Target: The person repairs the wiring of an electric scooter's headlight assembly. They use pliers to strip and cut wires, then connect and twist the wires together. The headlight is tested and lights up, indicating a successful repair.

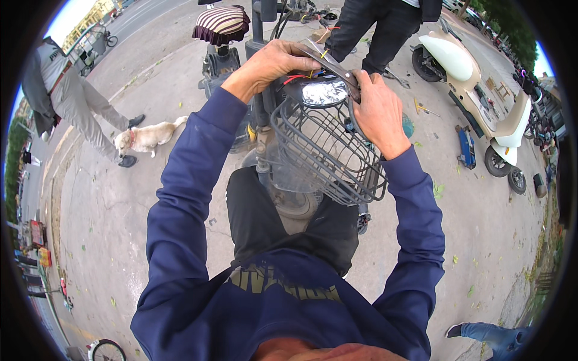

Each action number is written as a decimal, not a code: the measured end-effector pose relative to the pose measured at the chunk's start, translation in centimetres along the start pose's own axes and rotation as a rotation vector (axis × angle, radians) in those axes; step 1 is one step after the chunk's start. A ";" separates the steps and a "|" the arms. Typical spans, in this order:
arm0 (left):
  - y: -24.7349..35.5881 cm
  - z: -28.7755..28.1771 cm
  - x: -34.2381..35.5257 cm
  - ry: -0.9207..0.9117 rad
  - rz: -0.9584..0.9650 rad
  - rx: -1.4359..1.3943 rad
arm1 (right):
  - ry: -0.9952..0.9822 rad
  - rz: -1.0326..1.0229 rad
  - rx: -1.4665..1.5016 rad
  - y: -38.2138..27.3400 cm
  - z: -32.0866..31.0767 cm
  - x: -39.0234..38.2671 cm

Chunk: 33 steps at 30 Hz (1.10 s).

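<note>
My left hand [271, 69] grips the left end of a dark, flat plastic piece [334, 67], its fingers closed round it. My right hand [379, 111] has its fingers closed on the right end of the same piece. Under that piece sits a dark oval part with a shiny silver face [322, 91], with red and yellow wires [292, 80] at its left. A black wire basket [325, 150] hangs on the vehicle's front just below, above a wheel [289, 204] between my legs. Whether my fingers also hold any wires is hidden.
A striped seat [221, 24] is behind. A person [90, 102] stands left with a white dog [150, 135]; another person [379, 30] stands in front, and a leg [500, 337] shows lower right. A cream scooter [457, 72], blue jack [466, 147] and yellow tool [427, 110] are right.
</note>
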<state>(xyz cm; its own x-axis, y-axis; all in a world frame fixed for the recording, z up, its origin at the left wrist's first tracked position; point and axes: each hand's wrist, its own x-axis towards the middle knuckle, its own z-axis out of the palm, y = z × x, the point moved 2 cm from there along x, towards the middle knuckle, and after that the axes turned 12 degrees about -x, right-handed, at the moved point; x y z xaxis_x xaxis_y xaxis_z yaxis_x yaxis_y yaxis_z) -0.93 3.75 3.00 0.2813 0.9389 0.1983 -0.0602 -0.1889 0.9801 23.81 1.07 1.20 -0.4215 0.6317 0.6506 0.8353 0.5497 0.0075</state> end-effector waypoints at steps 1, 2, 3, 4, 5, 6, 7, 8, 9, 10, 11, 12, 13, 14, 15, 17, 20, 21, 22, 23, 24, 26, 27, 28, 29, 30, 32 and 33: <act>-0.2 -0.2 0.0 -0.001 0.006 -0.001 | 0.002 -0.005 -0.008 -0.2 -0.1 0.1; -0.3 -0.4 0.0 -0.002 0.012 -0.003 | 0.004 -0.011 -0.006 -0.4 -0.1 0.2; -0.2 -0.3 0.1 -0.007 0.019 -0.006 | 0.006 -0.016 -0.007 -0.4 -0.1 0.3; -0.1 -0.2 0.1 -0.001 0.016 0.014 | 0.008 -0.020 -0.009 -0.4 -0.1 0.3; -0.1 -0.1 0.1 0.006 0.013 0.033 | 0.006 -0.012 -0.003 -0.3 -0.1 0.4; 0.1 0.0 0.0 0.014 0.009 0.055 | 0.004 -0.004 0.004 -0.3 0.0 0.4; 0.0 0.0 0.0 0.014 0.009 0.052 | 0.003 0.003 0.012 -0.3 0.0 0.4; -0.3 0.0 0.0 0.014 0.008 0.049 | 0.003 -0.003 0.023 -0.4 0.0 0.3; -0.2 0.0 0.1 0.012 0.011 0.047 | 0.006 -0.010 0.032 -0.4 -0.1 0.3; -0.1 0.0 0.1 0.009 0.010 0.045 | 0.009 -0.017 0.042 -0.4 -0.1 0.3; 0.0 0.0 0.0 0.006 0.010 0.043 | 0.006 -0.013 0.038 -0.4 -0.1 0.3; 0.1 0.1 0.0 0.002 0.010 0.042 | 0.003 -0.010 0.035 -0.4 0.0 0.3; 0.2 0.3 -0.1 0.000 0.010 0.034 | 0.000 -0.006 0.032 -0.4 0.0 0.3; 0.3 0.4 -0.1 -0.002 0.011 0.026 | -0.007 -0.003 0.033 -0.4 0.0 0.3; 0.4 0.5 -0.1 -0.005 0.010 0.017 | -0.016 0.001 0.034 -0.4 0.0 0.2; 0.6 0.4 -0.2 -0.005 0.027 0.041 | -0.023 0.003 0.031 -0.3 0.1 0.3; 0.2 0.2 0.0 -0.006 0.048 0.027 | -0.028 -0.002 0.025 -0.3 0.3 0.4; 0.2 0.1 0.0 -0.006 0.055 0.016 | -0.031 -0.005 0.030 -0.3 0.2 0.4; 0.1 0.1 0.0 0.000 0.053 -0.001 | -0.034 -0.008 0.034 -0.3 0.2 0.5; 0.1 0.1 0.0 0.005 0.051 -0.018 | -0.029 -0.012 0.034 -0.3 0.2 0.5; 0.0 0.2 0.1 0.009 0.048 -0.037 | -0.025 -0.014 0.031 -0.2 0.3 0.5; -0.1 0.2 0.2 0.004 0.050 -0.015 | -0.021 -0.012 0.027 -0.1 0.4 0.6; 0.0 0.2 0.2 0.005 0.052 -0.004 | -0.020 -0.012 0.025 -0.1 0.5 0.6; 0.0 0.2 0.1 0.002 0.054 0.001 | -0.020 -0.012 0.024 -0.1 0.5 0.6; 0.1 0.2 0.1 -0.001 0.056 0.006 | -0.025 -0.011 0.018 -0.2 0.5 0.6; 0.1 0.2 0.0 -0.004 0.058 0.010 | -0.030 -0.010 0.009 -0.2 0.4 0.7; -0.1 0.1 0.0 -0.006 0.051 0.007 | -0.028 -0.015 -0.004 -0.2 0.5 0.7; -0.1 0.1 0.0 -0.008 0.049 0.006 | -0.020 -0.019 -0.010 -0.1 0.5 0.7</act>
<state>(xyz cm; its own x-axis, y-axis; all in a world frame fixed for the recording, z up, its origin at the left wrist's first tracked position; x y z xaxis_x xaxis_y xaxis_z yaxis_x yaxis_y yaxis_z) -0.82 3.75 2.93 0.2858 0.9262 0.2459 -0.0683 -0.2363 0.9693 23.27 1.73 1.24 -0.4443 0.6319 0.6351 0.8304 0.5565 0.0272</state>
